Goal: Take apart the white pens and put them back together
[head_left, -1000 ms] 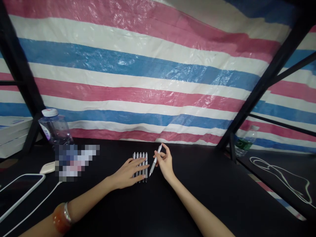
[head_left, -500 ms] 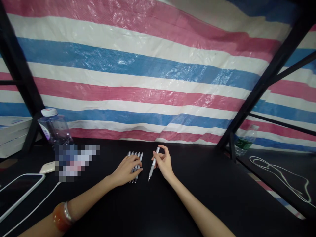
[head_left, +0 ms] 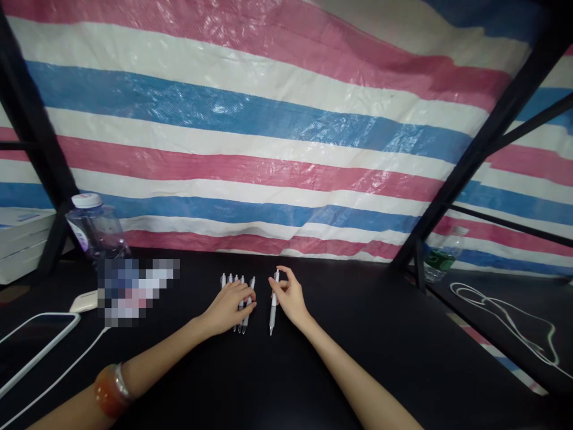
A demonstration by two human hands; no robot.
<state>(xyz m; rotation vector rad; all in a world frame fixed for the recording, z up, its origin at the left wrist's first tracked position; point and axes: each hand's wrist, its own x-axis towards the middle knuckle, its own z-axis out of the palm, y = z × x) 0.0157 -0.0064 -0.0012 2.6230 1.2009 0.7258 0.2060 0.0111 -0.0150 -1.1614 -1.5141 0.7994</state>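
Note:
Several white-and-grey click pens [head_left: 242, 280] lie side by side on the black table, clicker ends pointing away from me. My left hand [head_left: 230, 306] lies over the row, fingers curled, with thumb and index finger at the rightmost pen; it hides the pens' middles. That rightmost pen [head_left: 246, 319] slants slightly, with a small gap from the others. Just to the right, another matching pen [head_left: 273, 316] is held between thumb and fingers of my right hand [head_left: 289, 297]. Its tip points towards me, and my index finger reaches the clicker end.
On the left are a clear bottle [head_left: 101, 230], white boxes [head_left: 22, 245], a phone [head_left: 40, 340], a pale case [head_left: 84, 302] and a white cable [head_left: 67, 376]. A green-labelled bottle [head_left: 439, 260] and coiled cable [head_left: 510, 322] lie right. Striped sheeting [head_left: 268, 185] hangs behind.
The pen in my right hand has swung more upright and come slightly left. The row under my left hand has shifted left and spread, leaving a gap before the rightmost pen.

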